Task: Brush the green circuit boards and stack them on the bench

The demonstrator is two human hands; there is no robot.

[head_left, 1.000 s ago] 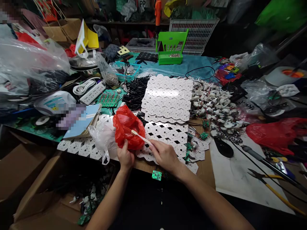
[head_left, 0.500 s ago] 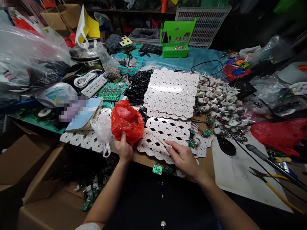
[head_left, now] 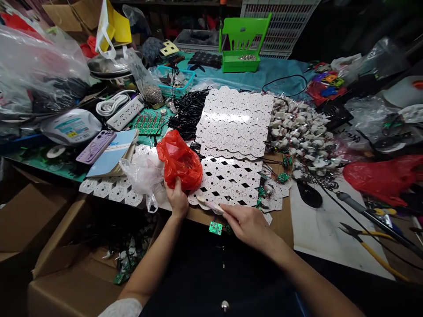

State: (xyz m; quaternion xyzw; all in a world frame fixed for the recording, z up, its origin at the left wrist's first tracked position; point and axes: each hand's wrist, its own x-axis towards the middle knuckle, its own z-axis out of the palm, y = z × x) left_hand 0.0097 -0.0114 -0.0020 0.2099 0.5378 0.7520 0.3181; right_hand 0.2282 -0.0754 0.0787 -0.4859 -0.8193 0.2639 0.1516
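Observation:
My left hand [head_left: 177,201] is closed on the near side of a crumpled red plastic bag [head_left: 178,160], its thumb against the bag's rim. The bag gapes upward, and its contents cannot be made out. In my right hand [head_left: 246,222] is a slim, pale brush [head_left: 211,205], pinched between thumb and fingers and pointing left. Its light tip lies over the near edge of a white perforated circuit-board panel [head_left: 228,178] with diamond-shaped cut-outs; whether it touches is unclear. Behind, a stack of similar white panels [head_left: 236,116] overlaps this one. A small green circuit board [head_left: 215,227] sits below the brush.
A white plastic bag [head_left: 142,174] lies left of the red one, beside a blue booklet [head_left: 112,154] and a purple phone [head_left: 96,146]. Heaped white wired parts [head_left: 300,136] lie right, with cutters [head_left: 363,242] nearer. A cardboard box [head_left: 66,281] stands below left.
My right hand has drawn the brush toward me, its tip now at the panel's near edge. My left hand and the red bag have shifted slightly right. The view has tilted a little.

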